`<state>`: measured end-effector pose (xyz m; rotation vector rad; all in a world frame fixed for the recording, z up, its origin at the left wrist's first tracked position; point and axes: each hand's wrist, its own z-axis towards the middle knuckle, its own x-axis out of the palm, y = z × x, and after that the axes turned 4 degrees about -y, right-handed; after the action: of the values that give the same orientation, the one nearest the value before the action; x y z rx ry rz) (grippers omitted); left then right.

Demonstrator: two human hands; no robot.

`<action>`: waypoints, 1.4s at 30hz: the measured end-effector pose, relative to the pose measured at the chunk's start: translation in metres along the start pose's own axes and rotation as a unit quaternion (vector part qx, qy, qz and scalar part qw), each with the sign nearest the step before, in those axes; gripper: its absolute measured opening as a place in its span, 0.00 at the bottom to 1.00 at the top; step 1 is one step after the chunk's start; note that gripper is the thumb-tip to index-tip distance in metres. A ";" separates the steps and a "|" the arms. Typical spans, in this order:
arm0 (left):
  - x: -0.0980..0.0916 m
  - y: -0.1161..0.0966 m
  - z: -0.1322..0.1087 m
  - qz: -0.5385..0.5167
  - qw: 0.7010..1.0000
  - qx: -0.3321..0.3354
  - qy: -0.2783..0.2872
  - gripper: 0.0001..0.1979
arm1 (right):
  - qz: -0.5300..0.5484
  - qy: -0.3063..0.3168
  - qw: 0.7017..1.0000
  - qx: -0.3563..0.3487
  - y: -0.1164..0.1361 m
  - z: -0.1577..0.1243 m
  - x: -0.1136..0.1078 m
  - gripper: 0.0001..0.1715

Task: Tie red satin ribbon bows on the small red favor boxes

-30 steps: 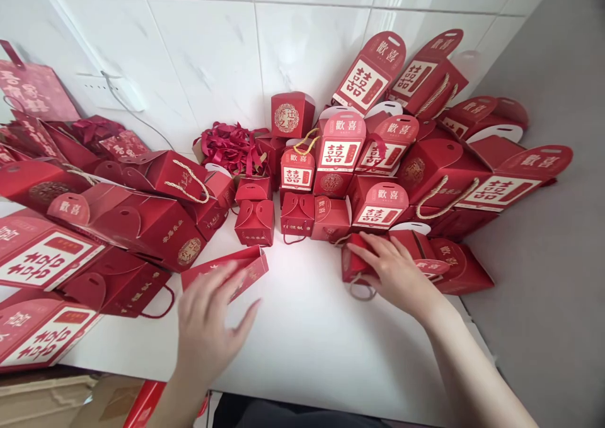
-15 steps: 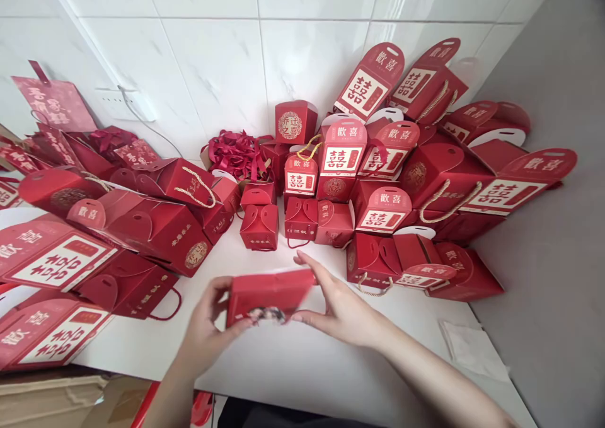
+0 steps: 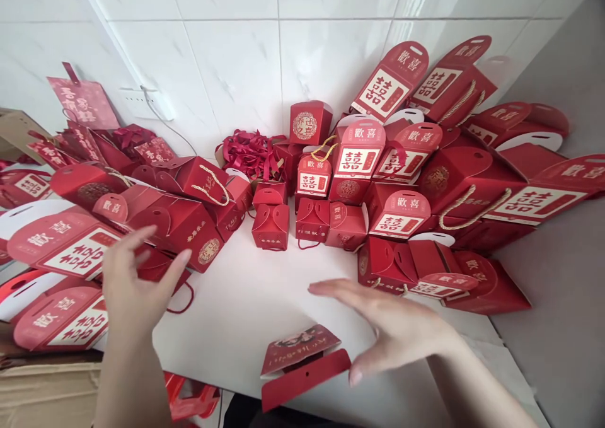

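A small red gift box (image 3: pixel 290 384) rests tilted at the near edge of the white table, with a loose flap towards me and gold writing and a dark picture on its far panel. My right hand (image 3: pixel 392 321) hovers just to the right of it, fingers spread and holding nothing; whether the thumb touches the box's corner I cannot tell. Over on the left, my left hand (image 3: pixel 137 283) is raised and open, thumb apart from the fingers. Behind it, partly covered, are a red box (image 3: pixel 165 273) with a cord handle and boxes with a white label (image 3: pixel 75 251).
Stacked red gift boxes (image 3: pixel 399 217) fill the right side against a grey panel (image 3: pixel 558 277). A heap of dark red ribbons (image 3: pixel 250 154) lies at the back, by the tiled wall (image 3: pixel 231 69). Cardboard (image 3: pixel 51 390) and a red plastic object (image 3: pixel 193 403) are below the table at left.
Both hands have let go of the red box, which now sits lower, at the table's near edge. My left hand has moved left, my right hand to the right. The view has shifted left.
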<state>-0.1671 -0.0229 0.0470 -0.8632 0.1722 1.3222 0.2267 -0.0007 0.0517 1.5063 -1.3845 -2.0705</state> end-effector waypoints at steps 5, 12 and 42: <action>0.025 0.005 0.026 0.087 0.996 -0.022 -0.023 0.51 | 0.011 -0.127 0.992 -0.019 -0.007 0.051 -0.022 0.33; 0.037 0.016 0.023 0.110 0.992 -0.009 -0.060 0.46 | -0.198 -0.260 0.945 -0.010 -0.058 0.174 -0.002 0.39; 0.137 -0.090 -0.034 -0.129 0.881 0.230 0.391 0.45 | -0.511 -0.270 0.798 0.167 -0.047 0.008 0.024 0.28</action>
<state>-0.0358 0.0623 -0.0133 -0.9221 0.9365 0.5744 0.2241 0.0128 0.0000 2.2768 -1.2501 -3.2365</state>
